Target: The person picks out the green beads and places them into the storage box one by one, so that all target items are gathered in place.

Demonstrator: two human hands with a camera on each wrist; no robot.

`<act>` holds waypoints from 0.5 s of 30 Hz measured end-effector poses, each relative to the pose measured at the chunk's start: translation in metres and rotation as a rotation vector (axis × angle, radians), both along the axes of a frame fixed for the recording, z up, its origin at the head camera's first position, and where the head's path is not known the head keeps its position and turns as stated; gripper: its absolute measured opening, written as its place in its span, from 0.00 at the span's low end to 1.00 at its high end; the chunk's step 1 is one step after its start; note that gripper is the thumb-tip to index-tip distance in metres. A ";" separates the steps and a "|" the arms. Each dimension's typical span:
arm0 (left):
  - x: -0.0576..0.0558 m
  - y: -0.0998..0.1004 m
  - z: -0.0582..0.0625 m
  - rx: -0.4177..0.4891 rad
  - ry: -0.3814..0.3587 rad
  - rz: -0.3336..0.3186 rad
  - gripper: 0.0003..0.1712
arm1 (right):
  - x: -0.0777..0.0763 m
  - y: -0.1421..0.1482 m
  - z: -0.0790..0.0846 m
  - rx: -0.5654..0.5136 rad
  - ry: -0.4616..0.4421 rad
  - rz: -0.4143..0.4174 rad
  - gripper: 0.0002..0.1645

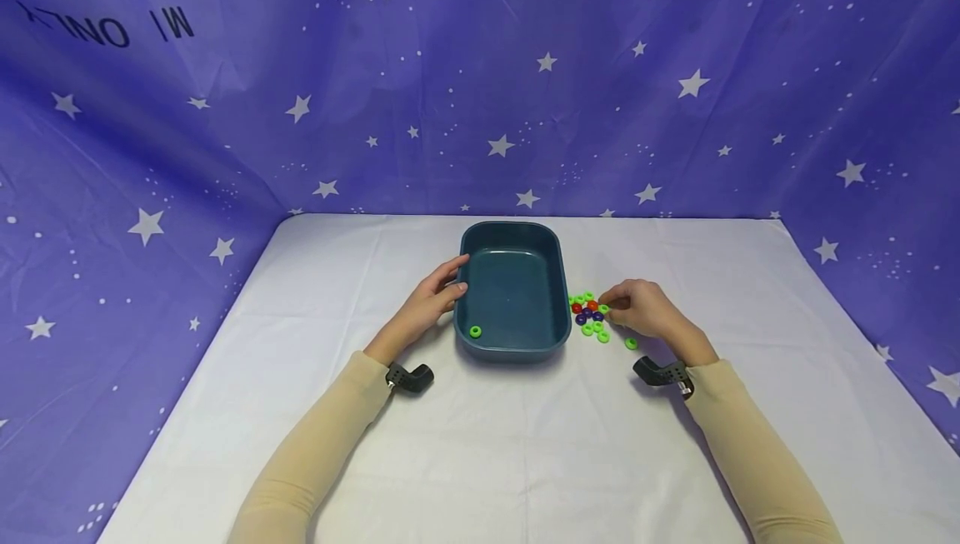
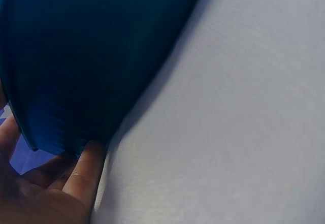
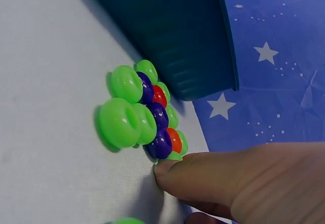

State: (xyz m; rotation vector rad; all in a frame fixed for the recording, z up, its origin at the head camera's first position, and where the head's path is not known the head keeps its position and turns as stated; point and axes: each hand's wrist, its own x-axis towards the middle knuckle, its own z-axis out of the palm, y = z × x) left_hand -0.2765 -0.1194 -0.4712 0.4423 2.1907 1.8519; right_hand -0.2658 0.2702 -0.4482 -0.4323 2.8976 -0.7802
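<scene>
A dark teal plastic tub (image 1: 513, 352) stands on the table. My left hand (image 1: 435, 298) holds its left rim, with the thumb and a fingertip over the edge; in the left wrist view other fingers (image 2: 86, 173) touch the outer wall. One green ring bead (image 1: 476, 331) lies inside the tub's near left corner. Right of the tub sits a cluster of ring beads, green (image 3: 127, 84), purple (image 3: 158, 115) and red or orange (image 3: 159, 97). My right hand (image 1: 641, 309) is at the cluster's right side, thumb and forefinger pinching a green bead (image 1: 603, 309), partly hidden in the right wrist view.
A single green bead (image 1: 632, 344) lies apart, below the right hand. White cloth covers the table (image 1: 525, 444). Behind it and at both sides hangs a purple star-patterned curtain (image 1: 450, 111). Each wrist carries a black camera mount (image 1: 408, 377).
</scene>
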 end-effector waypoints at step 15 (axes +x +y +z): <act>0.001 0.000 0.001 0.000 0.001 0.006 0.33 | 0.000 0.001 0.000 0.008 0.000 0.001 0.14</act>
